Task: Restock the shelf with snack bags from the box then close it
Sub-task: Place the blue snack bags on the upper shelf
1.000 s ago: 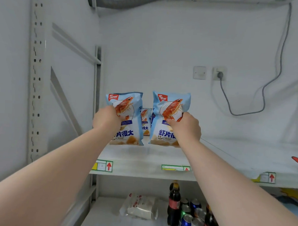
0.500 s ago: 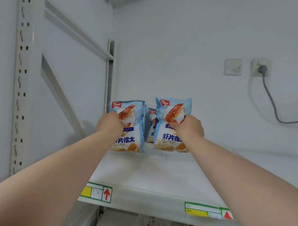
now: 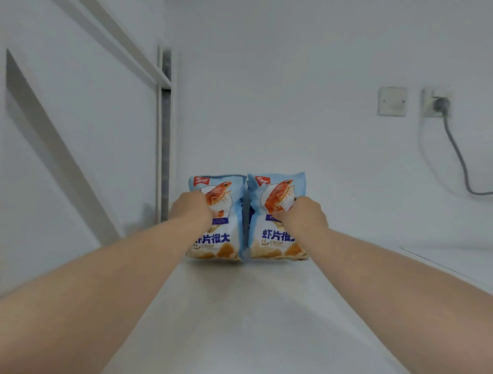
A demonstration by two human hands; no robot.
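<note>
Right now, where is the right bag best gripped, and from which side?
Probably its upper half, from the front, as the right hand does. The right bag stands upright on the shelf facing out, its left edge against the left bag, so only its front and right side are free.

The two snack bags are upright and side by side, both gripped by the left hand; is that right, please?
Not quite: the head view shows the left hand gripping only the left bag, while the right hand grips the right bag.
</note>
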